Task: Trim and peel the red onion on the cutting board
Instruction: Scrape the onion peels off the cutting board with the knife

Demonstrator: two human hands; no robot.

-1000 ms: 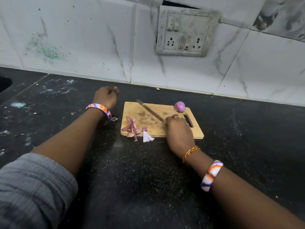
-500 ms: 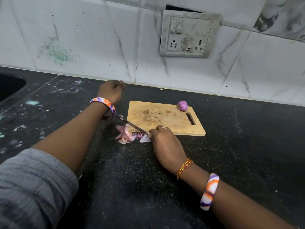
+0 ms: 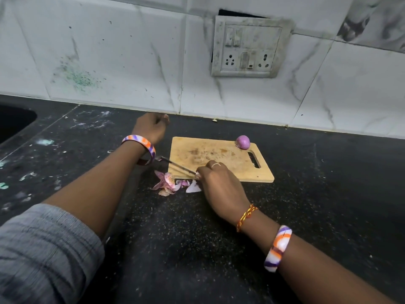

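Lower left of frame: grey sleeve (image 3: 41, 251), left forearm running up toward centre. Lower right: right forearm wearing a striped bangle (image 3: 277, 248) and an orange thread band (image 3: 246, 217).

Centre: right hand (image 3: 221, 187) sitting at the near left corner of the cutting board (image 3: 221, 159), its grip closed round the handle of a knife (image 3: 175, 165). The blade is pointing left, low over the board's left edge, tip reaching toward the left wrist. Compared with half a second ago, hand and knife are holding almost the same place; a second ago the blade was lying across the middle of the board.

Onion peels (image 3: 171, 183) are lying on the dark desk (image 3: 175, 238) just off the board's near left corner, touching the right hand's fingertips. A second ago they were on the board's corner; now they are off it.

Further up: left hand (image 3: 151, 128) resting on the desk left of the board, fingers curled in; cannot tell whether it is holding anything. Its position is unchanged.

Far edge of the board, right of centre: the peeled red onion (image 3: 242, 142) sitting beside the handle slot, not moved.

Upper frame: tiled wall with a switch panel (image 3: 247, 46).
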